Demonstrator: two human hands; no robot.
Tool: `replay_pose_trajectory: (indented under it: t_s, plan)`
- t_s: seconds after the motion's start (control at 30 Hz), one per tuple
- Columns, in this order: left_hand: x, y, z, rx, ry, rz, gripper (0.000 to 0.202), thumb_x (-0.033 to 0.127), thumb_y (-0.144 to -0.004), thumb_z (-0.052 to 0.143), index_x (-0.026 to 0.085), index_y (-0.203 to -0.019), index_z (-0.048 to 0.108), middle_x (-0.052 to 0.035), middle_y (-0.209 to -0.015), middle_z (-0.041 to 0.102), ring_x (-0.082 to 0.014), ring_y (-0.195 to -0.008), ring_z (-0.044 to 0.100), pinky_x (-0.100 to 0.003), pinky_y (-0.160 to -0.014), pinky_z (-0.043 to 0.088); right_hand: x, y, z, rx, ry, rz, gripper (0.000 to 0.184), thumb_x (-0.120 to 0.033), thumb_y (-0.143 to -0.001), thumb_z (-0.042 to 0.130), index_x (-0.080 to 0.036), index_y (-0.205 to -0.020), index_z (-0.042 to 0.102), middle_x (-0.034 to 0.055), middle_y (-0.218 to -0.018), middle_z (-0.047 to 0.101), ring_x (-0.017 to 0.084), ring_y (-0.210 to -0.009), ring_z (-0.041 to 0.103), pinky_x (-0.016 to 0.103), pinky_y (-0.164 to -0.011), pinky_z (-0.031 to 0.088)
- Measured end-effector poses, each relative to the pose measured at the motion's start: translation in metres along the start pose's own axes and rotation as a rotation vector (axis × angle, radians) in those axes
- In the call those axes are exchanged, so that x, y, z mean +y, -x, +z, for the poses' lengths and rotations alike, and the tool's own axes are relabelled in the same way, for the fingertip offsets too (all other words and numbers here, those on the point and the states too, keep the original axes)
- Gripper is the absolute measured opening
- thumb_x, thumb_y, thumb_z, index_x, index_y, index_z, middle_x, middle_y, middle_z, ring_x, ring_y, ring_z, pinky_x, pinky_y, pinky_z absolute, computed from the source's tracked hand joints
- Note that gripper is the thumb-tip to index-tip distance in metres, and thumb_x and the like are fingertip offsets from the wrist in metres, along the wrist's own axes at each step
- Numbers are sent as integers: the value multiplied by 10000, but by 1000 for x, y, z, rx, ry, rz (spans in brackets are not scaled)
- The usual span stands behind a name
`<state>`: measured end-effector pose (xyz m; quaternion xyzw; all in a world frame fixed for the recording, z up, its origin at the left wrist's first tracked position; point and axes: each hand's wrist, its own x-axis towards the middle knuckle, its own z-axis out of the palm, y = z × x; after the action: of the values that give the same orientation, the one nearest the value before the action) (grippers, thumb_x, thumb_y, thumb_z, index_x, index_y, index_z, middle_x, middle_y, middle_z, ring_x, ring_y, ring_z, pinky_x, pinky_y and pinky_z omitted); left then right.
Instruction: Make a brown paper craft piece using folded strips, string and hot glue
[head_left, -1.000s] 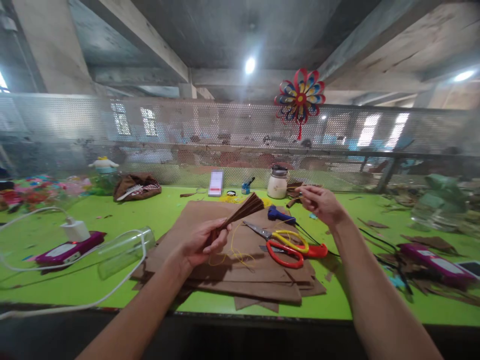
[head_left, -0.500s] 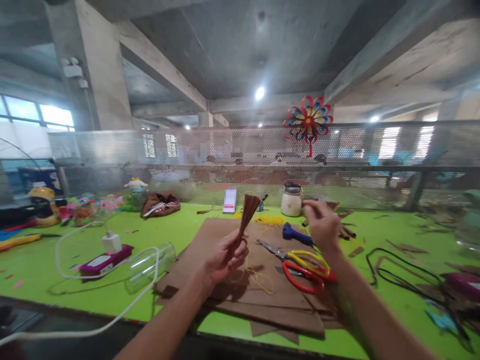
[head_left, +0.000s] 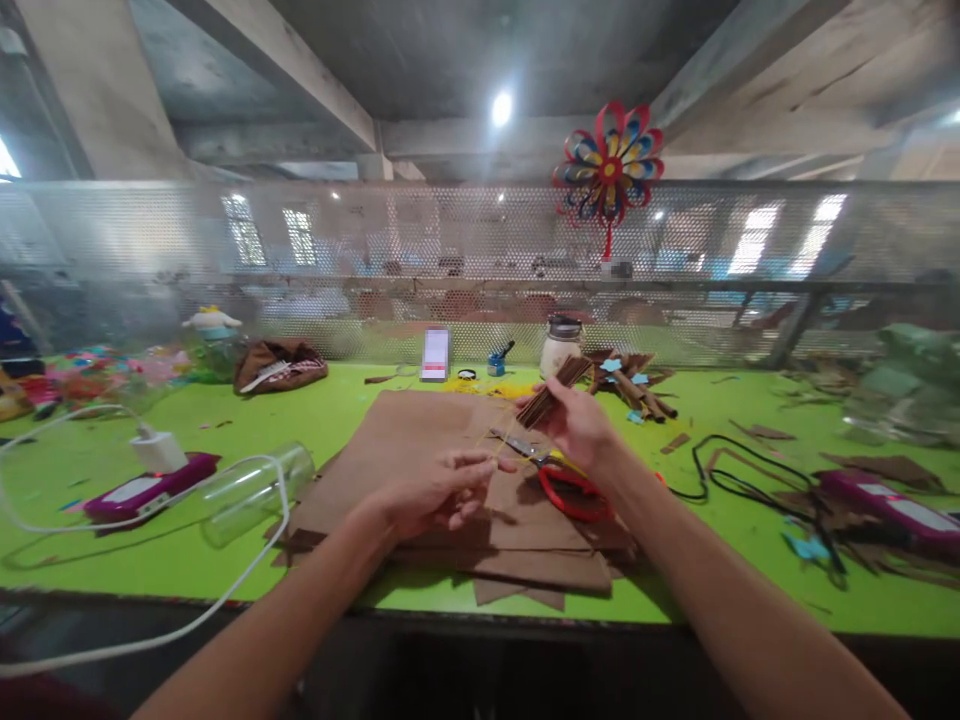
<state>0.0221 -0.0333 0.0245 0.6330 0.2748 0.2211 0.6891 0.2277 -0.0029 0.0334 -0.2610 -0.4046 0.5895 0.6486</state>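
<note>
My right hand (head_left: 581, 425) grips a fanned bundle of thin brown paper strips (head_left: 551, 395), tilted up above the work surface. Lower and to the left, my left hand (head_left: 442, 490) has its thumb and forefinger pinched on a thin yellow thread (head_left: 504, 438), which runs up towards the bundle. Beneath both hands lies a stack of brown paper sheets (head_left: 405, 430). Red-handled scissors (head_left: 570, 493) rest on the stack with their blades apart, partly covered by my right hand and forearm.
A lidded jar (head_left: 559, 345), a phone (head_left: 435, 355) and a small blue bottle (head_left: 496, 362) stand at the back. Rolled brown pieces (head_left: 645, 390) lie beyond my right hand. To the left are a clear plastic cylinder (head_left: 255, 490), a white cable (head_left: 281, 500) and a purple device (head_left: 150, 490).
The brown bundle has passed from my left hand to my right. My left hand has lowered and now pinches the yellow thread. The whole view has shifted right and down.
</note>
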Motion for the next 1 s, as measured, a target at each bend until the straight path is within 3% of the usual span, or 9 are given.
replay_pose_trajectory:
  t_s: [0.23,0.4,0.53,0.67,0.83,0.9,1.0]
  plan:
    - [33,28,-18,138,-386,42,279,383,-816,525,134,-869,640,50,-450,413,-41,-367,305,-170,-372,197,-31,-26,-46,288,-54,-107,207,-262,-898,399,-185,-742,510,44,-596,683,165,-593,658,310,-574,529]
    - [30,59,-35,151,-540,-2,262,360,-833,500,155,-866,660,25,-435,466,-47,-332,342,-167,-350,192,-33,-33,-56,365,-55,-138,203,-276,-888,425,-185,-719,490,23,-536,657,159,-543,646,301,-551,531]
    - [22,83,-50,189,-535,-7,228,323,-821,521,162,-736,658,16,-412,466,-49,-331,355,-156,-345,203,-35,-36,-60,378,-57,-158,235,-263,-901,395,-186,-701,492,9,-505,640,145,-500,629,285,-542,526]
    - [19,99,-57,306,-381,115,144,245,-778,566,168,-682,640,36,-392,423,-33,-328,305,-138,-345,169,-37,-38,-69,401,-56,-181,249,-266,-909,369,-188,-704,488,12,-527,655,132,-515,634,267,-543,524]
    - [33,100,-51,489,42,588,254,151,-839,404,159,-666,590,42,-423,308,-34,-379,278,-135,-393,258,-36,-40,-77,426,-49,-182,219,-303,-884,431,-188,-706,487,9,-539,661,126,-513,634,246,-528,521]
    - [40,89,-53,528,173,609,314,131,-881,322,157,-690,569,41,-442,314,-35,-387,280,-128,-392,262,-35,-40,-76,430,-52,-177,227,-305,-885,434,-186,-698,485,9,-537,659,120,-509,632,235,-528,518]
    - [41,61,-65,482,336,478,327,154,-914,274,139,-734,547,44,-472,351,-35,-382,289,-131,-374,241,-33,-39,-70,426,-60,-155,239,-278,-896,409,-183,-691,487,13,-530,657,123,-510,633,242,-524,523]
